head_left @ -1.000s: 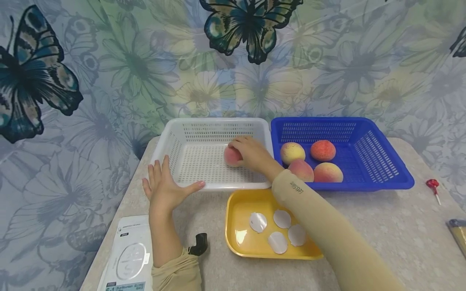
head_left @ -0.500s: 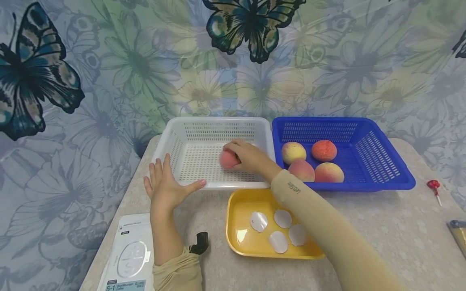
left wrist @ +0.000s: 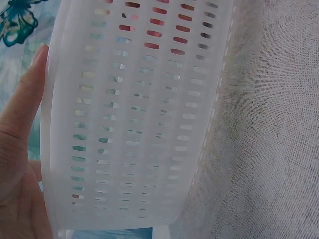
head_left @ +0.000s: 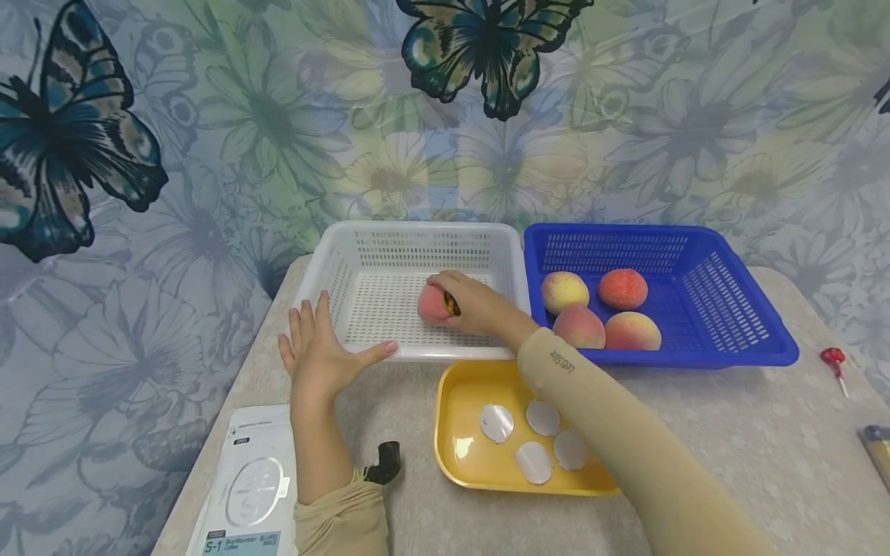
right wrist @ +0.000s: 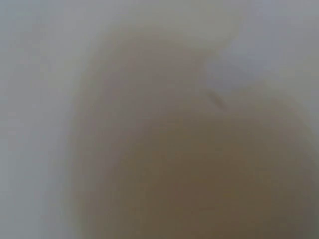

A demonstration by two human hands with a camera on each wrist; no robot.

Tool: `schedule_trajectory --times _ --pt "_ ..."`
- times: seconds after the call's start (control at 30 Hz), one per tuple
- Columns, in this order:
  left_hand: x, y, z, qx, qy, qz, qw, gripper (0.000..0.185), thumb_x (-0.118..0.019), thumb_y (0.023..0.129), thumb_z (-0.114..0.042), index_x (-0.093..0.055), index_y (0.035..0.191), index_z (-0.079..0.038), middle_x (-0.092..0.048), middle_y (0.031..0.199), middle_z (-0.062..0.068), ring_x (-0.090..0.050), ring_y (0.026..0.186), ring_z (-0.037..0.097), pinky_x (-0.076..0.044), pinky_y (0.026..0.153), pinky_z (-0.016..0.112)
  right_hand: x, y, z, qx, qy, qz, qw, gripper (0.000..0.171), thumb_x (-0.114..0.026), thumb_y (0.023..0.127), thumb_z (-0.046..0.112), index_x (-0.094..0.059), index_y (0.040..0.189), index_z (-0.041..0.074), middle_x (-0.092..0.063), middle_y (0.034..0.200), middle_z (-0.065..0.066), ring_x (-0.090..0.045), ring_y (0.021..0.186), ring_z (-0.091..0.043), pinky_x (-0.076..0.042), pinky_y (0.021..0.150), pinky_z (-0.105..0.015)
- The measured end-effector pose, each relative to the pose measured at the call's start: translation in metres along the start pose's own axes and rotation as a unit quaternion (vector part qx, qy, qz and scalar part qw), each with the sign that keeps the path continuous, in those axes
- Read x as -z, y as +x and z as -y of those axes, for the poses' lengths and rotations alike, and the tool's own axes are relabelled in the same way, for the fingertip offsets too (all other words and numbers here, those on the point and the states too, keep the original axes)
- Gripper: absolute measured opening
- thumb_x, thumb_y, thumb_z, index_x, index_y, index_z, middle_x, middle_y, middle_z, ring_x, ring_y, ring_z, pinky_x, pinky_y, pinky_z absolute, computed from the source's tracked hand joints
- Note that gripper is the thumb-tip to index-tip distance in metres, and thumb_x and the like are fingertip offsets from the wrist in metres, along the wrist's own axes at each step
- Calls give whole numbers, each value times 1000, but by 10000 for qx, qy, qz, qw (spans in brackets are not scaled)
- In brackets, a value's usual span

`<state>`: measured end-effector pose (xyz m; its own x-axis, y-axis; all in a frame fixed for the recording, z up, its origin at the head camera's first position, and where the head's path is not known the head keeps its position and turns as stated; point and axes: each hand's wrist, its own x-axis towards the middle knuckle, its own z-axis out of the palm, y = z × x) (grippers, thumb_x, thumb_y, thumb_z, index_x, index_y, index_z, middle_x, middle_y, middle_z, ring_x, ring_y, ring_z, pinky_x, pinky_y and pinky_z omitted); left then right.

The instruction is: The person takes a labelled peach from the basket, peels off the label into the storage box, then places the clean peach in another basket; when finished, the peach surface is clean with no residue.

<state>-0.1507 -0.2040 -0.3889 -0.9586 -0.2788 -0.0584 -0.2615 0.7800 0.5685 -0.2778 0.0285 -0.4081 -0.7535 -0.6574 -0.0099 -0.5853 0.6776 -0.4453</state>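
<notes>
In the head view my right hand reaches into the white basket and grips a pink peach on the basket floor. My left hand lies flat with straight fingers against the basket's front left corner, thumb along the front rim. The left wrist view shows that hand's fingers pressed on the slotted white basket wall. The right wrist view is a blur with nothing to tell.
A blue basket to the right holds several peaches. A yellow tray with several round white stickers lies in front. A white packet and a small black piece lie front left, a red item far right.
My right hand has moved the peach a little to the left across the white basket floor. The left hand has stayed at the basket's corner.
</notes>
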Motion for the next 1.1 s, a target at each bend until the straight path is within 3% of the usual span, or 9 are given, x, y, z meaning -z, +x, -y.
schedule_trajectory --times 0.13,0.53,0.77,1.1 --pt "0 0 0 -11 32 9 10000 139 -83 63 -67 1 161 -13 4 165 24 13 153 40 10 119 65 -1 -1 1 -57 200 96 9997 73 -75 90 20 -36 152 16 -38 155 -12 -46 138 -29 -36 118 -44" --pt "0 0 1 32 26 -15 10000 138 -83 63 -66 0 161 -13 4 166 24 13 153 40 10 119 65 -4 2 0 -438 -123 294 9985 89 -76 87 13 -23 158 21 -31 158 -14 -48 136 -32 -43 113 -44" --pt "0 0 -2 9 -2 -9 10000 138 -83 63 -67 0 161 -14 5 166 23 12 153 41 10 119 65 -5 6 -3 -575 -545 73 9968 88 -78 86 24 -27 157 16 -39 152 -15 -51 130 -35 -44 111 -46" --pt "1 0 -2 12 20 5 10000 137 -82 64 -67 -1 161 -15 5 166 23 13 153 40 10 119 65 -5 7 -4 -718 -394 -35 9966 90 -78 85 39 -30 153 4 -41 153 -19 -47 137 -34 -37 117 -44"
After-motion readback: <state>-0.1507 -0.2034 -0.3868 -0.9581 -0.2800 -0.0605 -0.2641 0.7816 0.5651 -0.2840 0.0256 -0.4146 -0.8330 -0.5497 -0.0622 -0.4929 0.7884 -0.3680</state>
